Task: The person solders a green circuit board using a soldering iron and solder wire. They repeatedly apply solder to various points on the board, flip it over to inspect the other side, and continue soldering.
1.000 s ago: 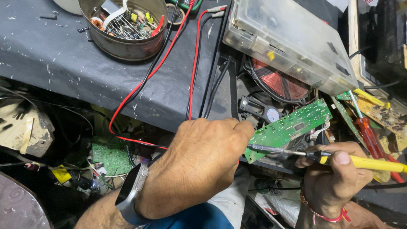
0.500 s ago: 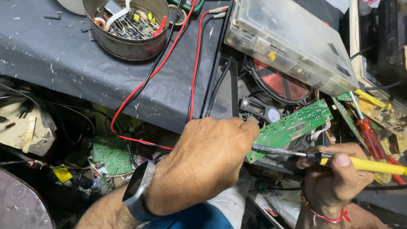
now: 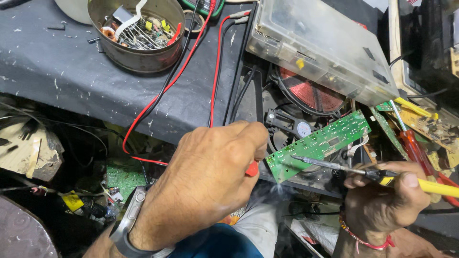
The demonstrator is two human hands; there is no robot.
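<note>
I see the green circuit board (image 3: 319,145) tilted at centre-right, its lower end by my left hand (image 3: 210,179), which is curled closed around something red; what exactly, I can't tell. Right hand (image 3: 382,200) at 4 o'clock grips a yellow-handled soldering iron (image 3: 344,167), tip lying on the board. Smoke wisp at the board's lower corner. At 1 o'clock, a copper coil (image 3: 311,93) partly under a clear plastic box (image 3: 320,45), contents unclear. At 11 o'clock, a round metal tin (image 3: 138,57) full of small components and wire leads. Red leads (image 3: 158,98) cross the dark mat (image 3: 62,71).
</note>
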